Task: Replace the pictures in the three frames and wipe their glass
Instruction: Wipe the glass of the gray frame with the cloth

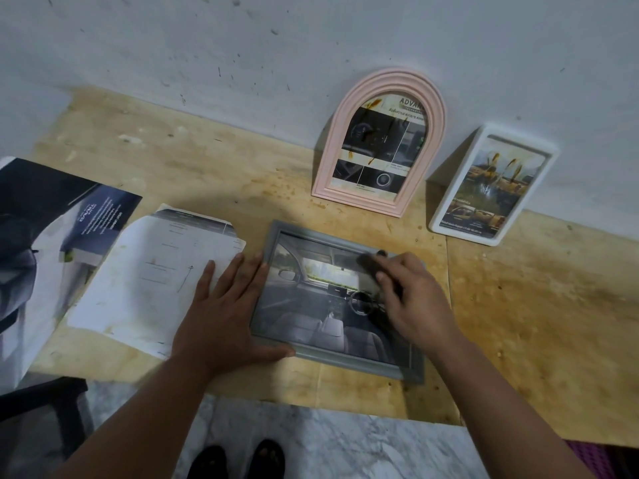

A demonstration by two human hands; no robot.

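The grey frame lies flat near the tabletop's near edge. The left hand presses its left rim, fingers straight. The right hand pinches a dark cloth on the glass. The pink arched frame and white frame lean on the far wall; loose printed sheets lie left.

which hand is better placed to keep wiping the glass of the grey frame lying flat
Right. The right hand already holds a dark cloth over the grey frame's glass. The left hand lies flat at the frame's left edge, well placed to steady it.
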